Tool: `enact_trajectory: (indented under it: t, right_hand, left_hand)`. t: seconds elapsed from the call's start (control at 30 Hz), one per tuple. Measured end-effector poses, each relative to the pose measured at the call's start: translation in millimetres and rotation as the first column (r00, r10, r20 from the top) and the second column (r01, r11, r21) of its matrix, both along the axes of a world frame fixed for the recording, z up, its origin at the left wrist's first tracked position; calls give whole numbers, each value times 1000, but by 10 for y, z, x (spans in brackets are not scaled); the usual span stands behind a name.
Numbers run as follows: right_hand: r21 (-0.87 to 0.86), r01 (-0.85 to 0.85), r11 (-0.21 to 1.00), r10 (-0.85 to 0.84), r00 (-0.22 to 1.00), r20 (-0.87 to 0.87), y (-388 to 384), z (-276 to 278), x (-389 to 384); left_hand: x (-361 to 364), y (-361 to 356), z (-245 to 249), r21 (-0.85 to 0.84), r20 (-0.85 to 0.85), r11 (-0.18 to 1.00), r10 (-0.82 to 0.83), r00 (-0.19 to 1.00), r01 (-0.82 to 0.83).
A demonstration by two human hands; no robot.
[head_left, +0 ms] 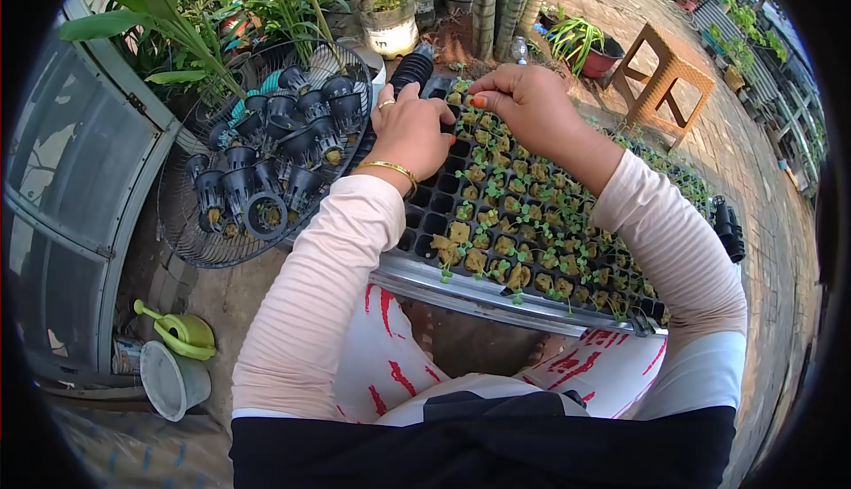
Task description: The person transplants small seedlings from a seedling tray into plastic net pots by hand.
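Observation:
A black seedling tray (432, 225) lies before me, many of its cells filled with brownish sponge plugs and small green seedlings (523, 214). Above its far left part, my right hand (536, 108) pinches thumb and forefinger together at a small seedling (460, 86). My left hand (412, 133) rests palm down over the bare cells along the tray's left side, fingers apart and bent; what lies beneath the palm is hidden. Just past its fingertips is a stack of black net pots (415, 67). Left of that hand, a wire basket (191, 245) holds several black net pots (239, 183).
A metal-edged table (496, 305) supports the tray, close to my knees. At right are a woven-look stool (669, 77) and black pots (729, 230). A green watering can (183, 333) and grey bucket (173, 383) stand low left. Potted plants (390, 23) line the back.

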State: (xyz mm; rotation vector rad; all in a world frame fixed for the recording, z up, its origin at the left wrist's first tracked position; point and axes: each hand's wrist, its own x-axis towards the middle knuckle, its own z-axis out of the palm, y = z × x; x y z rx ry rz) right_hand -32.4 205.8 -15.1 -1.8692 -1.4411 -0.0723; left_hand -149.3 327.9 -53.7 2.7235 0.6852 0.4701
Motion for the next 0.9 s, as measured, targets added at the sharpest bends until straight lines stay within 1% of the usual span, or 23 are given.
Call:
enact_trajectory:
  t: [0.1,0.17,0.2,0.27,0.33,0.4,0.43,0.5,0.53,0.57,0.6,0.63,0.67,0.7,0.77,0.9]
  right_hand:
    - [-27,-45,999,46,998,41,36,5,-2]
    - [-65,-77,995,84,990,112,58,6,-3]
    - [-67,-78,995,85,990,113,64,4,-5]
    - [-138,-84,987,99,989,107,72,-7,-18]
    - [-146,-82,986,100,988,115,69,-17,-26]
    - [-154,-78,985,98,987,125,73,-33,-14]
    - [-166,-104,981,124,986,113,83,-55,0]
    - [-177,-129,976,149,983,103,88,-101,23]
    - [-172,-137,976,170,965,200,79,-126,29]
    - [-167,-144,975,189,937,295,69,-138,29]
    - [-168,-143,975,188,936,296,60,-138,19]
    - [-135,-133,982,165,953,255,51,-138,8]
    - [-103,-122,987,142,967,211,47,-139,1]
    - [-103,-122,987,141,967,211,46,-143,1]
    - [-81,-87,993,96,989,117,38,-144,8]
    - [-88,-81,993,89,993,84,27,-126,12]
  left_hand:
    - [9,20,6,3,1,1000,-14,1000,14]
    - [18,31,18,-4,-3,1000,-21,1000,21]
    - [23,37,19,-9,-8,1000,-27,1000,26]
    - [34,54,-10,-5,10,999,-42,999,42]
    - [42,54,-14,3,26,998,-61,998,61]
    - [51,40,11,-16,-1,996,-83,997,83]
    - [60,40,22,-16,-1,996,-83,997,83]
    - [84,52,44,4,-130,995,-99,987,101]
    - [84,53,30,3,-129,995,-100,987,101]
    - [85,53,4,-16,-75,994,-109,991,108]
    - [84,49,-2,-36,-20,993,-117,993,116]
    - [87,49,10,-36,-19,993,-117,993,116]
    - [89,49,37,-38,-84,994,-108,991,105]
    - [90,46,61,-38,-149,995,-99,984,94]
    - [94,33,94,-46,-168,995,-95,981,89]
    - [130,28,102,-67,-188,995,-86,978,75]
